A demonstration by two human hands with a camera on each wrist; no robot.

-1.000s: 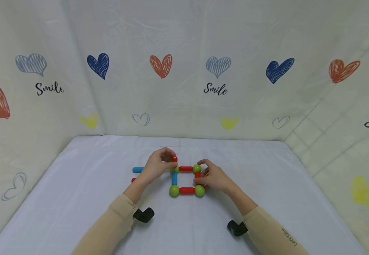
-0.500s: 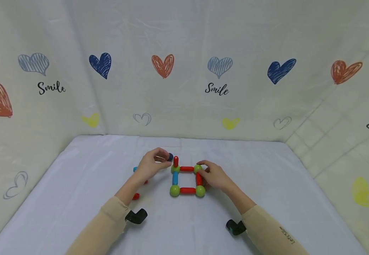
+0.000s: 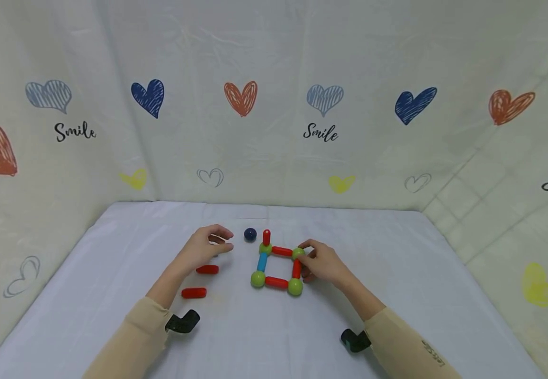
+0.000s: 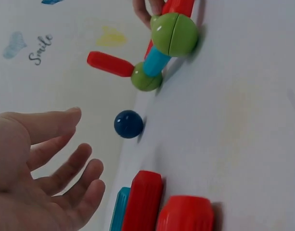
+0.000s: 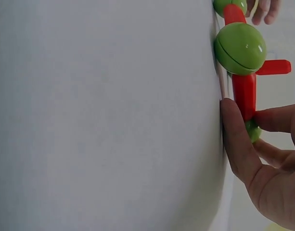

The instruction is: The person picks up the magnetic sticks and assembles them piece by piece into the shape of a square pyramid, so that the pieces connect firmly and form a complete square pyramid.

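Note:
A square frame of green balls joined by red rods (image 3: pixel 276 282) and one blue rod (image 3: pixel 262 261) lies on the white cloth. From its far left ball (image 3: pixel 266 249) a red rod (image 3: pixel 266 238) stands up. My right hand (image 3: pixel 323 263) grips the frame at its far right corner, thumb and fingers around the green ball (image 5: pixel 253 131) and the end of the red rod (image 5: pixel 244 96). My left hand (image 3: pixel 202 247) hovers left of the frame with nothing in it, fingers parted. Between that hand and the frame sits a dark blue ball (image 3: pixel 250 234).
Two loose red rods, one nearer (image 3: pixel 194 292) and one farther (image 3: pixel 207 269), lie beneath and beside the left hand. Next to them a blue rod (image 4: pixel 119 209) shows in the left wrist view. A cloth wall (image 3: pixel 274 158) printed with hearts closes off the back.
My left hand left the upright red rod, held the dark blue ball half a second ago, then let go and moved left. The frame has turned slightly clockwise in my right hand.

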